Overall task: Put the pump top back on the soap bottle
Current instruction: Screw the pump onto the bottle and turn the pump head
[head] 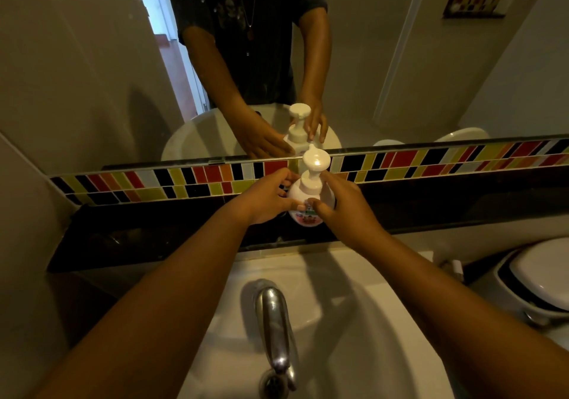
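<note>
Chrome faucet (275,334) over white sink (354,321) nearest the lens, 2 hands beyond, left hand (267,199) and right hand (341,201) wrapped around soap bottle (303,204) on dark ledge (154,235), pump top (315,161) seated upright, mosaic tile strip (431,160) and mirror (77,75) behind, white lidded bin (542,272) at right.

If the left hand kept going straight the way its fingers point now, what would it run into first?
The left hand points forward and right, already against the soap bottle on the dark ledge, so the bottle comes first. Past it lie the right hand and the tiled strip, though depth is unclear.
</note>
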